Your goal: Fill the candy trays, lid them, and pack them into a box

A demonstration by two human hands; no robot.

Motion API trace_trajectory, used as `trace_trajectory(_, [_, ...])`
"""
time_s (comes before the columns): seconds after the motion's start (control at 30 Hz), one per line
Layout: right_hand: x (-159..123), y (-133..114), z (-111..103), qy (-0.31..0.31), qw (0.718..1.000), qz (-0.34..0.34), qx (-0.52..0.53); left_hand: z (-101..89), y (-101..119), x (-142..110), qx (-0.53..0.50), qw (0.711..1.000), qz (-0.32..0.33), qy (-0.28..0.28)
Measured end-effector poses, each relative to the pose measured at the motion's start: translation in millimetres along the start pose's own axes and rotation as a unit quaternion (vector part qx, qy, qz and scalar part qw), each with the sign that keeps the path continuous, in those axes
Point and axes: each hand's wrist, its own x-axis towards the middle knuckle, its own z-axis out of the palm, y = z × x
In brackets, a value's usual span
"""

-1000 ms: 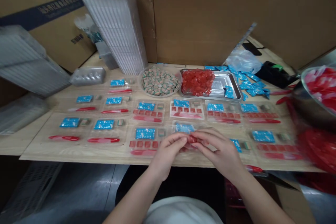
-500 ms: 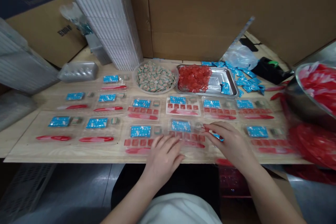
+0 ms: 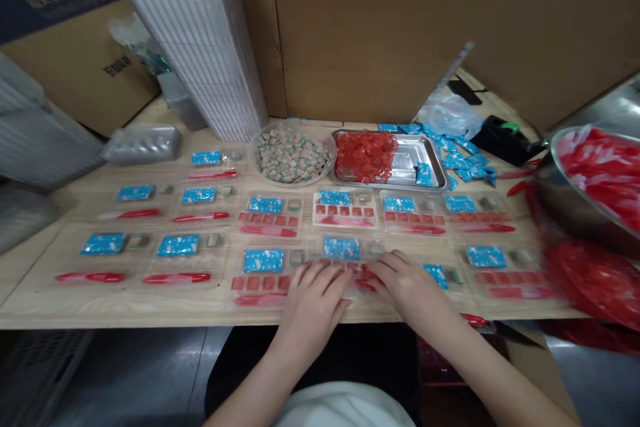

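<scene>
My left hand [image 3: 315,297] lies flat with fingers stretched over the lower part of a clear plastic tray [image 3: 345,260] at the table's front edge. My right hand [image 3: 407,287] rests on the same tray's right side, fingers curled down near a small red piece [image 3: 365,275]. The tray holds a blue packet [image 3: 341,248] and a row of red squares. Whether the right fingers pinch anything is hidden. Similar filled trays lie in two rows across the wooden table [image 3: 150,303].
A round bowl of wrapped sweets [image 3: 293,155] and a steel tray with red candies [image 3: 367,153] stand behind. Loose blue packets [image 3: 463,157] lie right. A big metal bowl of red items [image 3: 595,177] is far right. Stacked clear trays [image 3: 200,47] lean on cardboard boxes.
Both hands parted after pinching a red piece together, then came back down onto the front tray. The right hand reached right and returned. The view shifted slightly.
</scene>
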Motion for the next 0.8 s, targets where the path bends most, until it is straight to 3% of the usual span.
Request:
trace_trajectory(0.13, [8.5,18.1,-17.6,-0.031,0.996,-0.004,0.081,2.9,-0.3,-3.4,0.019,0.999,0.024,0.026])
trace_trajectory(0.23, [28.3,38.1,-40.7,0.01,0.986,0.08,0.143,-4.3,3.3,-5.5,0.017,0.993,0.074,0.092])
trace_trajectory(0.3, [47.0,45.6,-52.5,-0.021,0.972,0.108,0.207,-16.4,5.2,-4.0,0.007,0.984,0.12,0.132])
trace_trajectory(0.37, [64.1,45.2,-57.6,-0.161,0.924,0.079,0.338,-31.4,3.7,-0.2,0.005,0.972,0.18,0.152])
trace_trajectory(0.43, [74.9,38.3,-55.7,-0.288,0.83,0.06,0.475,-43.6,-1.7,4.1,0.02,0.962,0.215,0.168])
trace_trajectory(0.47, [77.1,33.2,-52.6,-0.312,0.787,0.073,0.528,-47.0,-5.0,6.0,0.025,0.961,0.204,0.184])
trace_trajectory(0.5, [77.2,27.5,-48.6,-0.299,0.759,0.105,0.569,-48.0,-8.1,7.5,0.019,0.964,0.163,0.207])
trace_trajectory(0.57, [72.8,15.9,-39.7,-0.191,0.739,0.199,0.614,-43.3,-11.8,10.1,-0.071,0.962,0.013,0.263])
trace_trajectory(0.63, [66.2,7.1,-31.9,-0.069,0.738,0.268,0.615,-33.3,-11.4,12.9,-0.273,0.915,-0.141,0.26])
trace_trajectory(0.7, [64.2,6.3,-27.4,-0.032,0.762,0.256,0.595,-24.3,-10.2,16.7,-0.478,0.825,-0.238,0.184])
trace_trajectory(0.77, [73.6,19.1,-25.8,-0.032,0.825,0.201,0.527,-21.4,-13.0,22.8,-0.58,0.754,-0.29,0.105])
trace_trajectory(0.8, [83.8,31.4,-25.3,-0.017,0.876,0.17,0.451,-22.9,-16.7,27.2,-0.593,0.74,-0.306,0.078])
